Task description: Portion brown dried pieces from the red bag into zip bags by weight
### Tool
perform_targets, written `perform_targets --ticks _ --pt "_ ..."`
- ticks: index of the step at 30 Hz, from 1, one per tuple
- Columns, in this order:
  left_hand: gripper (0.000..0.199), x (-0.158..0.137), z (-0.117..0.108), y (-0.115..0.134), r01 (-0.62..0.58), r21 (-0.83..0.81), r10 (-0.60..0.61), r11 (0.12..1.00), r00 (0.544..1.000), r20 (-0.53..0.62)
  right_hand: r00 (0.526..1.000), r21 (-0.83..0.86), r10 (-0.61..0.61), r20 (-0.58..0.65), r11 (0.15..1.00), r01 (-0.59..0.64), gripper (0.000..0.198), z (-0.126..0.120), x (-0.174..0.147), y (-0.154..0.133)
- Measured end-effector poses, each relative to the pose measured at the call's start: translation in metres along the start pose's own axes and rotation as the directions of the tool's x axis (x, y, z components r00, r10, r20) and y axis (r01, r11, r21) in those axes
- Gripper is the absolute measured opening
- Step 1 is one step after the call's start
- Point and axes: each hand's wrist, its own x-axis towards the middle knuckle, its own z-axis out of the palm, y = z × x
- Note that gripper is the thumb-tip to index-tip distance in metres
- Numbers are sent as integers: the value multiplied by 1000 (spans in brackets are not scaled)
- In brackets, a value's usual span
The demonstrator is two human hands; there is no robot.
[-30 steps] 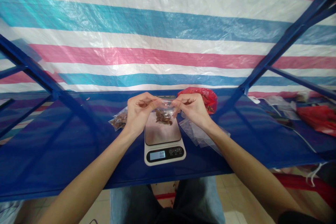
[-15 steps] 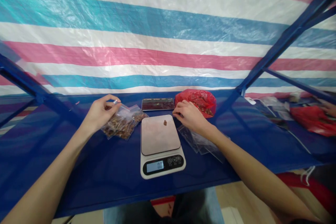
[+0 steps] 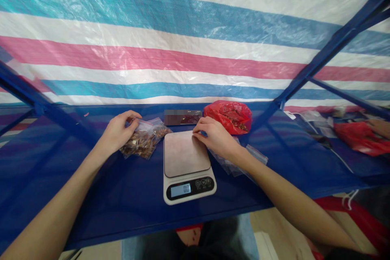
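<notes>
My left hand [image 3: 122, 130] is closed, thumb and fingers pinching the upper edge of a clear zip bag [image 3: 138, 144] filled with brown dried pieces. A second, similar small bag [image 3: 162, 129] lies against it on the right. My right hand [image 3: 211, 134] reaches over the upper right corner of a white kitchen scale [image 3: 185, 154], its thumb and fingertips pressed together at the pan. Whatever sits between those fingertips is hidden. The scale's display [image 3: 180, 189] reads 0.0. Just beyond my right hand sits an open red plastic bag [image 3: 228, 115] holding brown pieces.
Flat clear zip bags [image 3: 257, 155] lie under and beside my right forearm. Behind the scale is a dark phone-like slab [image 3: 190, 118]. Blue metal frame bars [image 3: 319, 59] rise at both sides. At far right, another person's hand [image 3: 379, 126] touches a red bag [image 3: 359, 138].
My right hand has moved left onto the scale's pan corner. The small brown piece that lay there is now out of sight. My left hand stays on its bag.
</notes>
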Motion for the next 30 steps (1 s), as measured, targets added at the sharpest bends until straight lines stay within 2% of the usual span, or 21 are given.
perform_targets --ticks 2,5,8,12,19,24,30 --pt "28 1 1 -2 -17 15 17 1000 1000 -2 998 29 46 -34 999 -45 18 -7 3 10" --pt "31 2 1 -5 -28 67 27 997 1000 14 993 -23 107 -52 994 -108 21 -12 7 26" --pt "34 3 1 -6 -28 126 24 992 999 36 989 -102 144 36 985 -139 20 -12 7 38" --pt "35 2 1 -5 -33 158 27 987 999 37 967 -222 174 188 966 -130 10 -7 6 38" --pt "33 2 2 -3 -50 165 45 985 998 32 955 -381 164 246 923 -60 25 -3 4 27" --pt "32 2 2 -4 -43 144 40 989 999 22 965 -325 125 229 945 -46 27 0 3 29" --pt "37 3 -3 0 33 55 -32 998 999 -8 977 -228 80 199 973 -33 25 -2 6 41"
